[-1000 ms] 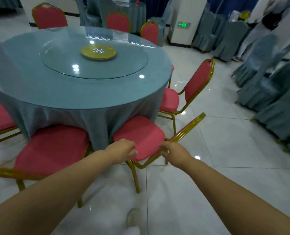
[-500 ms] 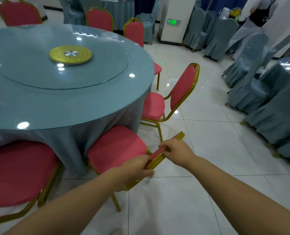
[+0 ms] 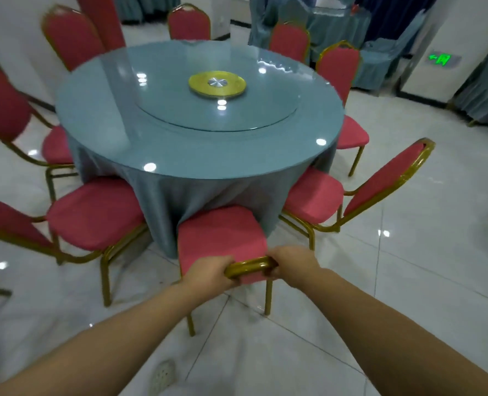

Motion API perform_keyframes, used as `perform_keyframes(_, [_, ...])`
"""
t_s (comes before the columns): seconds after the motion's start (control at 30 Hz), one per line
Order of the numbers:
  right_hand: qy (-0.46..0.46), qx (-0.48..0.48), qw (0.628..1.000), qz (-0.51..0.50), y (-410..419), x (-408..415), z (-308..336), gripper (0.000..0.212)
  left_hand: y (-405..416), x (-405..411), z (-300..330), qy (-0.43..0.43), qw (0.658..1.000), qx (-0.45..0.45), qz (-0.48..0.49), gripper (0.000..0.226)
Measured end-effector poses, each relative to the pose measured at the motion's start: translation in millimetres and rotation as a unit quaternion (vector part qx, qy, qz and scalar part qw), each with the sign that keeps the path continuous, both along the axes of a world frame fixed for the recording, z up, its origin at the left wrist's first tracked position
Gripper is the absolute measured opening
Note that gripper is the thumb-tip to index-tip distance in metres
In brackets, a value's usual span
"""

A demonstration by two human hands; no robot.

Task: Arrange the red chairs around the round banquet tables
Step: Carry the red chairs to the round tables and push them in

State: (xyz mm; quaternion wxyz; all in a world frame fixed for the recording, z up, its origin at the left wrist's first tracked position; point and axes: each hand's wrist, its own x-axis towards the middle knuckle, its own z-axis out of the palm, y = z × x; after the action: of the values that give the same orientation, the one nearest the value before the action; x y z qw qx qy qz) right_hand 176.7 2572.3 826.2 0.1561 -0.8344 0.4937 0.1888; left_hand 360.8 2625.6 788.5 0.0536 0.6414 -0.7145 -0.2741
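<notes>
Red chair (image 3: 221, 235) sits at the near edge of the round surface (image 3: 197, 144), seat against the blue tablecloth. Left hand (image 3: 208, 274) and right hand (image 3: 292, 265) both grip its gold backrest rail. Other red chairs stand left and right.

Glossy white tiled floor (image 3: 408, 267), white walls, green exit sign (image 3: 439, 59), grey-blue covered chairs (image 3: 482, 90).

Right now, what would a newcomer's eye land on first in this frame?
Both hands, left and right, grip the gold top rail of the red padded chair at bottom centre, its seat against the grey-blue tablecloth. Behind it stands the round glass-topped banquet table, a gold turntable hub at its middle.
</notes>
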Motion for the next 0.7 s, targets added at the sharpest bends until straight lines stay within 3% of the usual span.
perform_keyframes(0.27, [0.059, -0.013, 0.987, 0.147, 10.9, -10.2, 5.8, 0.031, 29.3, -9.6, -2.1, 0.028, 0.999, 0.022, 0.022, 0.019])
perform_keyframes(0.7, [0.022, -0.044, 0.993, 0.103, 3.2, 11.2, -3.9, 0.035, 10.7, 24.3, -5.0, 0.029, 0.999, 0.016, -0.016, 0.014])
